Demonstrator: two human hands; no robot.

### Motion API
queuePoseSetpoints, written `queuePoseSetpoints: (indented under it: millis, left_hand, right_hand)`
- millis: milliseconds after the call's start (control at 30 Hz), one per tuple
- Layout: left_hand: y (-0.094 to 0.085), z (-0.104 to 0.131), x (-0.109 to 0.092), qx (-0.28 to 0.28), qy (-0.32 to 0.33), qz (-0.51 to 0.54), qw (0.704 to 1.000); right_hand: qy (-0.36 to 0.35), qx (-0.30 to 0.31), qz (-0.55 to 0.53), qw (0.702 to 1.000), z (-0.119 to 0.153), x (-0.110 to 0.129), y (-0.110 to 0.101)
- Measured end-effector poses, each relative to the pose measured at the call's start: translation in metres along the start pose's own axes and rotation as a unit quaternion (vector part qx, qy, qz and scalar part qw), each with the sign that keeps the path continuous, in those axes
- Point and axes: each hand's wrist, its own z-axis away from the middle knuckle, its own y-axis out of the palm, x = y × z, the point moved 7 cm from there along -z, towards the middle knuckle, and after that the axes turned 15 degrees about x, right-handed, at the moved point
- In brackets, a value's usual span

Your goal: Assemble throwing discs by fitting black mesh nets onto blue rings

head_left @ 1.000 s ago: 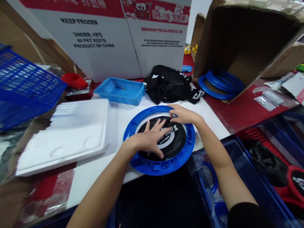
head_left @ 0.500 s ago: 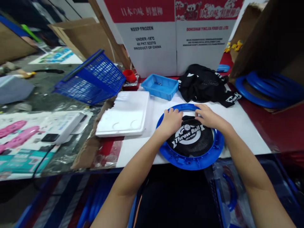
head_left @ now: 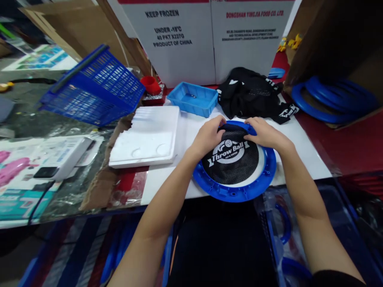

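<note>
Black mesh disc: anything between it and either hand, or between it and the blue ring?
Nothing visible. The left hand and right hand both appear to touch the far edge of the black mesh disc. At near right, only a bare gap separates it from the blue ring.

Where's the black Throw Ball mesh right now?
In the head view, the black mesh lies just right of the middle, mostly inside the blue ring, with the left hand and right hand at its far edge.
</note>
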Motion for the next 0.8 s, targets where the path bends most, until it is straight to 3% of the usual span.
queuePoseSetpoints:
  millis: [133, 267, 433, 567, 633, 700, 800]
  left_hand:
    - [0.006, -0.002, -0.002, 0.030, 0.052, 0.077, 0.995]
    - [0.014, -0.003, -0.003, 0.081, 0.057, 0.089, 0.991]
    - [0.012, 0.002, -0.014, 0.038, 0.040, -0.079, 0.995]
    - [-0.004, 0.010, -0.022, -0.014, -0.059, -0.207, 0.976]
    - [-0.001, 0.011, -0.024, 0.040, -0.054, -0.200, 0.977]
    - [0.013, 0.010, -0.027, 0.143, 0.009, -0.163, 0.976]
    - [0.039, 0.015, -0.027, 0.289, 0.076, -0.112, 0.948]
  right_hand:
    - [-0.033, 0.094, -0.038, 0.994, 0.013, -0.013, -0.003]
    - [-0.030, 0.064, -0.022, 0.997, 0.010, -0.018, -0.008]
    - [0.040, 0.012, 0.057, 0.997, -0.004, -0.005, 0.003]
    - [0.083, 0.012, 0.079, 0.993, 0.002, -0.005, 0.001]
    - [0.105, 0.022, 0.076, 0.991, 0.008, -0.010, -0.004]
    - [0.132, 0.034, 0.070, 0.988, 0.013, -0.015, -0.008]
    - [0.178, 0.055, 0.074, 0.980, 0.016, -0.017, -0.010]
